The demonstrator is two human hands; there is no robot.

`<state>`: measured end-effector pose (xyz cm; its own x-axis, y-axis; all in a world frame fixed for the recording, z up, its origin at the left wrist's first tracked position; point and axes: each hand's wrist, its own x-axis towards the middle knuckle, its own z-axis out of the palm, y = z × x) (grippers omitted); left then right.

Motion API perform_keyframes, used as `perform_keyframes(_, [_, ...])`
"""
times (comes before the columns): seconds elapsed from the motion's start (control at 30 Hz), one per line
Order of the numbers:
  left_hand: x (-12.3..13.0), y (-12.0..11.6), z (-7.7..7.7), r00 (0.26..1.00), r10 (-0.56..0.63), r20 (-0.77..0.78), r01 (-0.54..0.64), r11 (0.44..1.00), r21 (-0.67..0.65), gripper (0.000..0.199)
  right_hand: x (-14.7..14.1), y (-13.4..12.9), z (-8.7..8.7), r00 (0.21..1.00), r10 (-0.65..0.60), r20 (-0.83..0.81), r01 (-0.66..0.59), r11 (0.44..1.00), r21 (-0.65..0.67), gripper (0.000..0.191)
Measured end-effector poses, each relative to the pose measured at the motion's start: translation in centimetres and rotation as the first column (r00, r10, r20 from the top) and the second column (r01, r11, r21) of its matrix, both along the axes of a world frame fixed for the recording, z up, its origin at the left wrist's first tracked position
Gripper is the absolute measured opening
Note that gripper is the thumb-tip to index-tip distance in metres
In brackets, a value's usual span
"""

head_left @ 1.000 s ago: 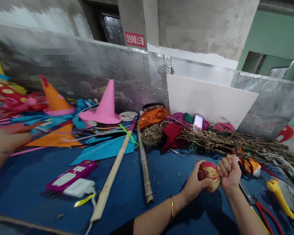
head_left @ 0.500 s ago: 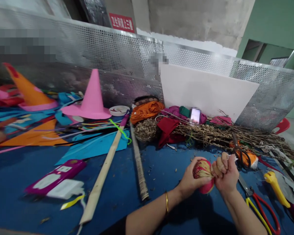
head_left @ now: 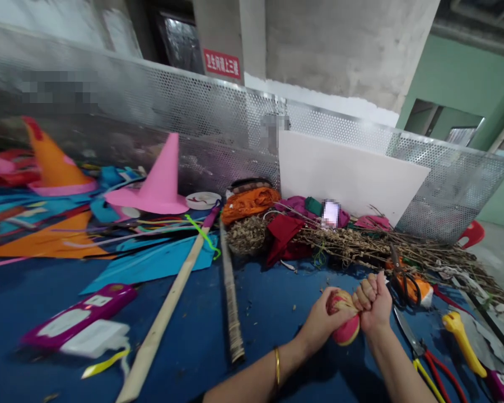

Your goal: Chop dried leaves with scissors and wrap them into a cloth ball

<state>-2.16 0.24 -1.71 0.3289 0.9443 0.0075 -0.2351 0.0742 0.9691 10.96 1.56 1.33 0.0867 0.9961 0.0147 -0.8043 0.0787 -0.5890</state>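
A round pink-and-yellow cloth bundle (head_left: 348,331) is held over the blue table, low and right of the middle of the view. My left hand (head_left: 322,320), with a gold bangle on its wrist, wraps around the bundle's near left side. Clenched at the bundle's right side, my right hand (head_left: 373,305) grips the gathered cloth end. A whitish bit shows beside the right fist, too small to name. To the right of that fist lie dark-handled scissors (head_left: 404,280) and large shears (head_left: 420,347) with red and yellow handles.
Dry stalks (head_left: 353,246) and coloured cloths pile up behind my hands. A peeled stick (head_left: 172,302) and a purple box (head_left: 79,316) lie left. Farther back stands a pink cone hat (head_left: 162,179). A yellow-handled tool (head_left: 462,341) rests right. Perforated metal sheeting (head_left: 185,117) borders the table's back.
The view has shifted slightly, so the table items sit lower. Both hands keep their hold, and the bundle has turned a little, showing more pink at its lower side.
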Motion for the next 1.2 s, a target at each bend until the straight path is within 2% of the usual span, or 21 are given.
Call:
perform_keyframes(0.07, [-0.1,-0.1,-0.2,0.997,-0.004,-0.076,0.013,0.992,0.122,0.056,0.7,0.3,0.0,0.999,0.001,-0.043,0.0,1.0,0.017,0.045])
perform_keyframes(0.13, [-0.5,-0.1,-0.5,0.985,0.013,-0.173,0.027,0.974,0.226,0.072,1.2,0.4,0.0,0.995,0.007,-0.101,-0.005,1.0,0.019,0.044])
perform_keyframes(0.2, [-1.1,-0.2,-0.5,0.951,0.118,-0.285,0.013,0.907,0.421,0.101,1.5,0.5,-0.1,0.988,0.024,-0.152,-0.024,1.0,0.006,0.044])
perform_keyframes(0.23, [-1.4,-0.2,-0.4,0.93,0.187,-0.316,0.022,0.831,0.556,0.112,1.5,0.5,-0.2,0.985,0.037,-0.169,-0.039,0.999,-0.005,0.045])
perform_keyframes(0.27, [-1.8,-0.2,-0.2,0.914,0.244,-0.325,0.053,0.722,0.69,0.116,1.4,0.5,-0.4,0.982,0.054,-0.182,-0.057,0.998,-0.016,0.046])
perform_keyframes(0.3, [-2.2,-0.2,0.2,0.905,0.274,-0.326,0.11,0.59,0.8,0.111,1.2,0.5,-0.6,0.979,0.073,-0.192,-0.079,0.996,-0.027,0.047])
perform_keyframes(0.37, [-2.8,-0.4,1.2,0.907,0.262,-0.331,0.245,0.313,0.918,0.085,0.8,0.5,-1.2,0.972,0.126,-0.198,-0.137,0.99,-0.043,0.048])
perform_keyframes(0.4, [-3.1,-0.5,1.8,0.905,0.236,-0.353,0.307,0.212,0.928,0.074,0.5,0.5,-1.5,0.968,0.157,-0.196,-0.169,0.985,-0.043,0.049])
perform_keyframes(0.43, [-3.3,-0.6,2.4,0.907,0.221,-0.357,0.33,0.151,0.932,0.066,0.3,0.4,-1.8,0.963,0.188,-0.195,-0.199,0.979,-0.039,0.05])
perform_keyframes(0.47, [-3.4,-0.8,3.0,0.907,0.221,-0.359,0.339,0.123,0.933,0.06,0.1,0.4,-2.1,0.957,0.216,-0.196,-0.227,0.973,-0.034,0.051])
perform_keyframes(0.57, [-3.4,-1.2,4.1,0.907,0.246,-0.341,0.327,0.098,0.94,0.053,-0.2,0.4,-2.6,0.937,0.276,-0.212,-0.287,0.958,-0.024,0.054])
perform_keyframes(0.67, [-3.0,-1.4,4.1,0.91,0.26,-0.323,0.308,0.097,0.946,0.045,-0.3,0.5,-2.8,0.928,0.309,-0.209,-0.322,0.946,-0.033,0.055])
perform_keyframes(0.73, [-2.6,-1.5,3.8,0.91,0.276,-0.309,0.284,0.129,0.95,0.038,-0.4,0.4,-2.9,0.927,0.314,-0.203,-0.331,0.942,-0.053,0.056])
perform_keyframes(0.9, [-2.2,-1.9,3.1,0.9,0.326,-0.289,0.212,0.252,0.944,0.018,-0.6,0.1,-3.4,0.94,0.299,-0.162,-0.321,0.938,-0.132,0.057])
perform_keyframes(1.07, [-2.0,-1.9,3.2,0.917,0.339,-0.211,0.072,0.379,0.922,0.008,-0.6,-0.3,-3.8,0.964,0.229,-0.137,-0.254,0.944,-0.209,0.056])
perform_keyframes(1.13, [-1.8,-1.7,3.0,0.922,0.336,-0.191,0.042,0.405,0.913,0.009,-0.5,-0.3,-3.5,0.974,0.192,-0.117,-0.214,0.95,-0.229,0.056])
perform_keyframes(1.2, [-1.6,-1.5,2.9,0.924,0.331,-0.192,0.053,0.386,0.921,0.01,-0.5,-0.2,-3.0,0.983,0.156,-0.098,-0.176,0.954,-0.242,0.055])
